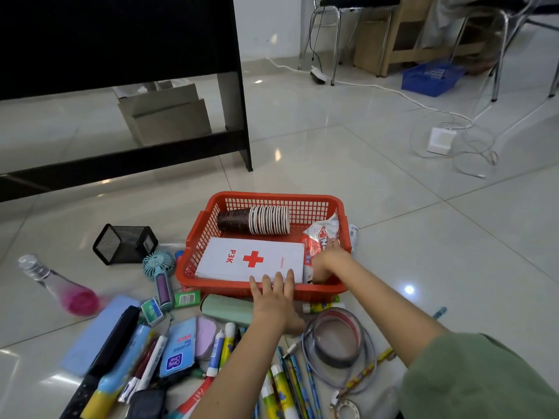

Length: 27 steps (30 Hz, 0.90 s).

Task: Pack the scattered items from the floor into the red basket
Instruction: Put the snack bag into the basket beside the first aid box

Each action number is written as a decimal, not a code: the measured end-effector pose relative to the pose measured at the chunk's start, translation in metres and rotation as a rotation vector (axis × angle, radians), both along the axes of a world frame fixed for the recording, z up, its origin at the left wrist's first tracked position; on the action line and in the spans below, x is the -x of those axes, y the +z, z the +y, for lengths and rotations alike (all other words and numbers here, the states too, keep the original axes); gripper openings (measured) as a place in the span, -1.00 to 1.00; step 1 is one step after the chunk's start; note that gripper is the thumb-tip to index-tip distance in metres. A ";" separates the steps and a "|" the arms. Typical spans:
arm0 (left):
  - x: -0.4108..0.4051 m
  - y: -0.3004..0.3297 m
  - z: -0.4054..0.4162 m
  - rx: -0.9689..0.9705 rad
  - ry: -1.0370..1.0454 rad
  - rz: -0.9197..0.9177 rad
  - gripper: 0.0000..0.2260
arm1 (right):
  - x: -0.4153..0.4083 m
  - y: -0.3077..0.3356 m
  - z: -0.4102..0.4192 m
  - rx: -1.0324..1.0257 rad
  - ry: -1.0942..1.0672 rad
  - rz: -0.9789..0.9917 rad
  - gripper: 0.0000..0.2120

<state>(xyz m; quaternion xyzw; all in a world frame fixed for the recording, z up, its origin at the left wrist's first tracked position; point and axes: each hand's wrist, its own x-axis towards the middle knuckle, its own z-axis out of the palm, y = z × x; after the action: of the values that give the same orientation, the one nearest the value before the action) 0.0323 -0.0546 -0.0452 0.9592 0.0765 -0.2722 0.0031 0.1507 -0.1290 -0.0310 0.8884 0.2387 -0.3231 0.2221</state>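
Counted on the floor and in the basket

One red basket (266,201), one first-aid box (251,260), one cup stack (257,220), one fan (160,269), two hands.

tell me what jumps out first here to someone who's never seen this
The red basket at centre floor, holding a white first-aid box with a red cross and a stack of paper cups behind it. Both hands reach in: the left hand on the box's near edge, the right hand by a snack packet.

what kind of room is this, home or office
Most likely an office or workroom, though I can't be sure: a glossy tiled floor, a black desk, metal-legged chairs, and a power strip with white cables trailing across the floor.
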 end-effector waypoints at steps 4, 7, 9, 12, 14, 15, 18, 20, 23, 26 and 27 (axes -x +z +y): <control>0.000 0.001 -0.001 -0.002 0.002 0.009 -0.18 | -0.013 0.006 -0.004 -0.109 -0.001 0.240 -0.51; 0.002 0.000 0.000 -0.008 -0.007 -0.008 -0.19 | -0.019 0.012 -0.004 -0.071 0.001 0.215 -0.48; 0.003 0.000 0.000 -0.011 -0.016 -0.010 -0.18 | -0.022 0.014 -0.003 -0.119 -0.022 0.098 -0.42; 0.001 0.004 -0.001 0.000 -0.011 0.026 -0.18 | -0.018 0.010 -0.006 -0.159 0.077 -0.374 -0.20; -0.003 0.007 0.000 0.019 -0.011 0.054 -0.18 | -0.017 -0.001 -0.013 -0.083 0.092 -0.505 -0.21; -0.005 0.009 0.001 0.040 -0.008 0.073 -0.19 | -0.017 -0.009 -0.017 -0.002 0.086 -0.511 -0.19; -0.013 0.016 0.003 0.138 0.057 0.115 -0.27 | -0.018 -0.023 -0.016 0.176 0.166 -0.522 -0.17; -0.022 0.020 0.004 0.176 0.098 0.112 -0.38 | -0.020 -0.027 -0.012 0.193 0.179 -0.499 -0.17; -0.032 0.014 -0.004 0.229 0.058 -0.054 -0.49 | -0.026 -0.028 -0.010 0.160 0.151 -0.462 -0.17; -0.034 0.000 -0.017 0.356 0.036 -0.183 -0.47 | -0.023 -0.024 -0.012 0.124 0.131 -0.411 -0.20; -0.035 -0.003 -0.019 0.345 0.017 -0.187 -0.45 | -0.022 -0.019 -0.012 0.104 0.114 -0.386 -0.22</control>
<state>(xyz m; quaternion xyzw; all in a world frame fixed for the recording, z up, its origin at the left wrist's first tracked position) 0.0675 -0.0735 -0.0481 0.9649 0.0363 -0.1911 0.1766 0.1723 -0.1410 -0.0498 0.9063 0.2244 -0.1459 0.3272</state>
